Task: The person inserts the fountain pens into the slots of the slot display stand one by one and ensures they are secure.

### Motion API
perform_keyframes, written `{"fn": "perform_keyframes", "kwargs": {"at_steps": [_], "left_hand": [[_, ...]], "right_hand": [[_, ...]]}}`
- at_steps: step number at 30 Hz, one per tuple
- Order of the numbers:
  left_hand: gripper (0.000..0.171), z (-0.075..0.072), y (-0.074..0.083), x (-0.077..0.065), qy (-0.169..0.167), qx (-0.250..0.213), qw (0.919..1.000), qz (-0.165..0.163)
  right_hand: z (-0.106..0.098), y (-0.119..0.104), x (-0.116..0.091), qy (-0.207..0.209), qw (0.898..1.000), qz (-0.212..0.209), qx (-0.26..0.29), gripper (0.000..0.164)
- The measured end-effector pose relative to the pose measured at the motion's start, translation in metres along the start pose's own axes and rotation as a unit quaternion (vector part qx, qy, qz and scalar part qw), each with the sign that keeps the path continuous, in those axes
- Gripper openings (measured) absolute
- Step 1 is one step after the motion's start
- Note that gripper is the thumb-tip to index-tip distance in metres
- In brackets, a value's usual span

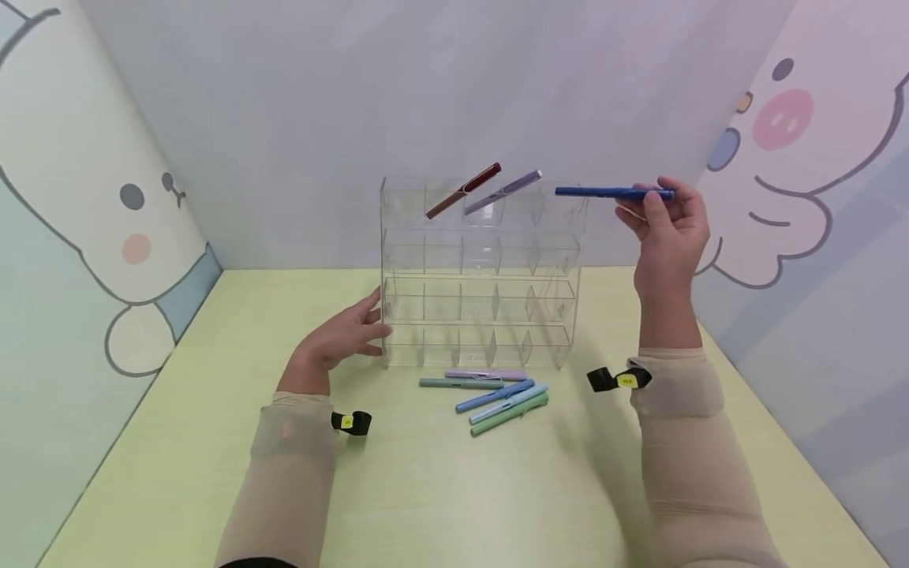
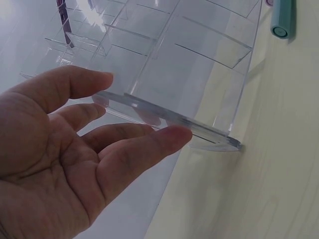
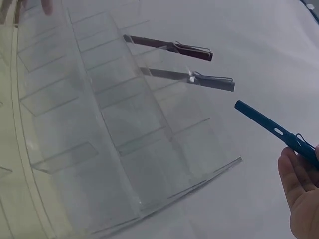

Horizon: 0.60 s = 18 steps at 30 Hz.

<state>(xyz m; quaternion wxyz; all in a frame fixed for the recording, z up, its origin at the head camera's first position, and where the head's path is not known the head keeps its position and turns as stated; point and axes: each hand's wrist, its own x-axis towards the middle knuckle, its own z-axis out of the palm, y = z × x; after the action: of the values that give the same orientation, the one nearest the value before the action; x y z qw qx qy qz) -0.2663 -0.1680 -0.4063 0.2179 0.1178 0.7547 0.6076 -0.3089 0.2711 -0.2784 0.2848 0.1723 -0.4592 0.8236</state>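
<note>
A clear acrylic rack (image 1: 479,278) with tiers of small compartments stands upright on the table. My left hand (image 1: 346,335) grips its left side panel, with digits on both faces of the edge (image 2: 169,118) in the left wrist view. Raised at the rack's upper right, my right hand (image 1: 671,233) pinches a blue pen (image 1: 604,192) by its clip end. The pen lies level, its other end pointing left at the top tier; it looks teal (image 3: 264,119) in the right wrist view. A dark red pen (image 1: 465,191) and a purple pen (image 1: 504,192) lean in neighbouring top compartments.
Before the rack, several pens lie on the yellowish table (image 1: 419,489): a lilac one (image 1: 486,375), a grey-green one (image 1: 461,383), a blue one (image 1: 495,396), a light blue one (image 1: 509,404) and a green one (image 1: 510,415). A pale wall (image 1: 298,158) rises behind.
</note>
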Motion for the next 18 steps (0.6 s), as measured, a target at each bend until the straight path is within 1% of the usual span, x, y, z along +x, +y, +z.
{"fn": "perform_keyframes", "kwargs": {"at_steps": [5, 8, 13, 18], "left_hand": [[0.08, 0.001, 0.002, 0.0, -0.003, -0.002, 1.0, 0.002], [0.079, 0.001, 0.003, -0.001, -0.003, -0.003, 1.0, 0.0], [0.08, 0.001, 0.003, -0.003, 0.005, 0.001, 1.0, -0.002], [0.08, 0.002, 0.002, -0.002, 0.006, 0.002, 1.0, -0.002]], "right_hand": [[0.007, -0.008, 0.023, -0.023, 0.999, 0.013, -0.044, 0.04], [0.014, -0.012, 0.033, -0.044, 0.996, 0.026, -0.079, 0.043], [0.026, -0.017, 0.043, -0.079, 0.988, 0.047, -0.123, 0.045], [0.032, -0.019, 0.05, -0.099, 0.981, 0.065, -0.152, 0.044]]}}
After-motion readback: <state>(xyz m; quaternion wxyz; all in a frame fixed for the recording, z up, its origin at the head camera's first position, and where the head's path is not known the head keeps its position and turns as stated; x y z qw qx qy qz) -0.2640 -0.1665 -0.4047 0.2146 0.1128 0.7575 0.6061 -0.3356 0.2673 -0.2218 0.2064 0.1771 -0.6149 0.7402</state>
